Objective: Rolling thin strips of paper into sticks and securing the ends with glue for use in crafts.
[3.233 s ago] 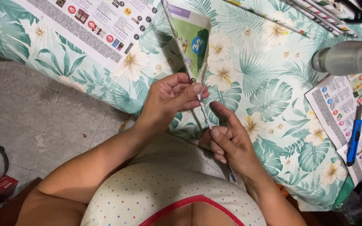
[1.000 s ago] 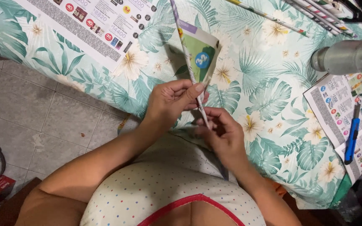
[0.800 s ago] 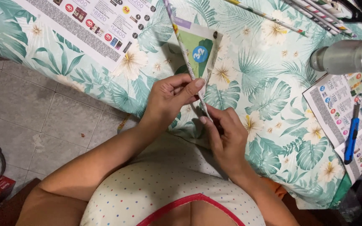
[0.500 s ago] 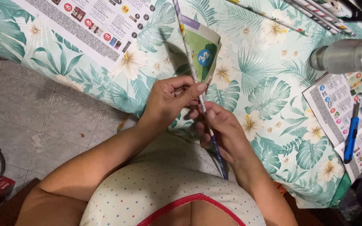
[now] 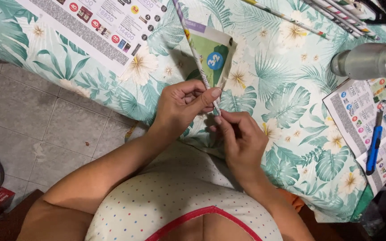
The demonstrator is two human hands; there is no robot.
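Teal leaf-and-flower cloth covers the table, above a grey tiled floor. At the cloth's near edge the left hand and right hand both pinch a thin rolled paper tube, its loose green flap spreading upward. Printed flyers, a metal can and a blue cutter lie about.

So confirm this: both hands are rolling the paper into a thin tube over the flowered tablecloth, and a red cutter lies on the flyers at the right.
Not quite: the cutter is blue, not red, as the head view shows. The rest holds: the left hand and right hand roll the paper over the tablecloth.
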